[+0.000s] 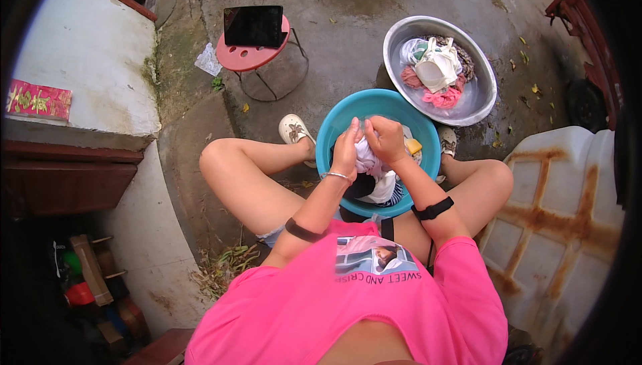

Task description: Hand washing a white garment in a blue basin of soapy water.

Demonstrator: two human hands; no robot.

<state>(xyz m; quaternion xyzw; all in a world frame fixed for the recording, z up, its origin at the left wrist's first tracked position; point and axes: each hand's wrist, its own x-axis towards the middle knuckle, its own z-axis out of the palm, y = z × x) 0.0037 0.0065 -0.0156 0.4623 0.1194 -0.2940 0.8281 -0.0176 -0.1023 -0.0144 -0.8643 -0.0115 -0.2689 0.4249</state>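
Note:
A blue plastic basin [341, 121] sits on the ground between my knees. Over it, my left hand [346, 149] and my right hand [386, 139] both grip a bunched white garment [368, 161], knuckles close together. More wet laundry, dark and striped, lies in the basin under the garment, with a yellow bar of soap [414, 146] at the right side. I wear a bracelet on the left wrist and dark bands on both forearms.
A metal basin [480, 91] with white and pink clothes stands beyond the blue one, to the right. A pink stool [251, 57] carries a dark tablet [254, 25]. A rusty white panel [562, 211] is at my right, a white wall at my left.

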